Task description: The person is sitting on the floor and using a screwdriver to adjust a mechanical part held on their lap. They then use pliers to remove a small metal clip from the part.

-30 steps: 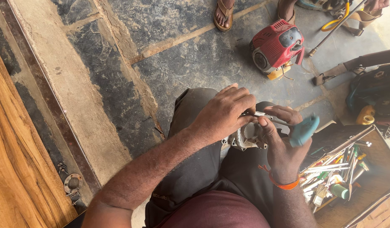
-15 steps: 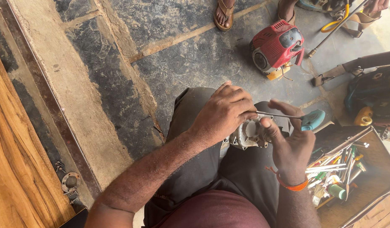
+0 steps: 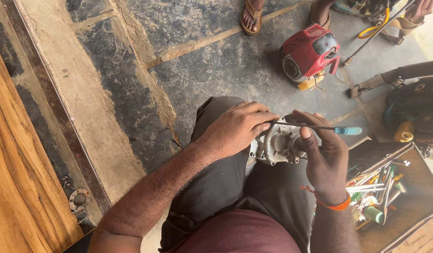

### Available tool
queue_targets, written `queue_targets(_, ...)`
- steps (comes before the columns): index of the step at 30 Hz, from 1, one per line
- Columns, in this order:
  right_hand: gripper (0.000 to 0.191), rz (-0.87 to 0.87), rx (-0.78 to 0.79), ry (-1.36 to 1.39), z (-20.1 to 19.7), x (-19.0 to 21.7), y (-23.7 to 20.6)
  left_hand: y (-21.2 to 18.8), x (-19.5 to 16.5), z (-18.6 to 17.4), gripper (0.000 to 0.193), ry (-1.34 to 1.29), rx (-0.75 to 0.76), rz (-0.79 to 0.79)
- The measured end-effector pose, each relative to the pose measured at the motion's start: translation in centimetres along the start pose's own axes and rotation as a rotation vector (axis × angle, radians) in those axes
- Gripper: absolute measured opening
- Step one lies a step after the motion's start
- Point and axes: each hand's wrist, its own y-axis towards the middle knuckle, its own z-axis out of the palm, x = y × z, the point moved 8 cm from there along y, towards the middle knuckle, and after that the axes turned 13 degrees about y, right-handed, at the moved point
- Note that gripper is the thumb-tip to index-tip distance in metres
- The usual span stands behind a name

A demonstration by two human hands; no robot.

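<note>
The left hand gripped the metal engine casing steady on the lap while the right hand pinched a teal-handled screwdriver across it.

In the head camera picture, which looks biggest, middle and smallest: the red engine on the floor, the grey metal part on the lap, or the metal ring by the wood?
1. Red engine, though it lies farther from the camera.
2. Grey metal part, partly hidden by the left hand and right hand.
3. Metal ring.
</note>
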Motion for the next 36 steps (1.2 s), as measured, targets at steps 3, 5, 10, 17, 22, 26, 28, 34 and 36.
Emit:
queue_targets(3, 0.026, -0.298, 0.017, -0.238, 0.9, 2.0, -0.5, 0.3, 0.1, 0.2, 0.029, -0.033, 0.012, -0.039)
queue_targets(5, 0.021, -0.389, -0.009, -0.373, 1.2, 2.4, -1.0, 0.5, 0.0, 0.1, 0.026, -0.077, 0.012, -0.05)
queue_targets(10, 0.031, -0.257, 0.099, -0.196, 1.1, 1.3, -0.8, 0.5, -0.2, -0.9, 0.018, -0.186, 0.001, -0.113)
queue_targets(17, 0.033, -0.155, 0.013, -0.054, 1.0, 1.0, -1.0, 0.4, -1.2, -1.1, 0.023, -0.193, -0.02, -0.041)
queue_targets(22, 0.042, -0.174, 0.072, -0.086, 1.0, 1.1, -0.8, 0.1, -1.0, -1.0, 0.02, -0.228, -0.019, -0.067)
queue_targets(26, 0.04, -0.134, -0.004, -0.035, 0.2, -0.2, -0.7, 0.3, -0.6, -0.9, 0.016, -0.249, 0.032, -0.125)
queue_targets(28, 0.031, -0.194, -0.04, -0.09, 0.4, -0.5, -0.9, 0.5, -0.2, -0.7, 0.018, -0.252, 0.068, -0.153)
queue_targets(34, 0.035, -0.218, 0.089, -0.08, 1.3, 0.1, -1.3, 0.4, -0.5, -1.0, 0.028, -0.26, 0.015, -0.08)
queue_targets(36, 0.041, -0.053, 0.093, -0.003, 0.6, -0.4, -0.7, 0.6, -0.3, -0.6, 0.021, -0.223, 0.036, -0.092)
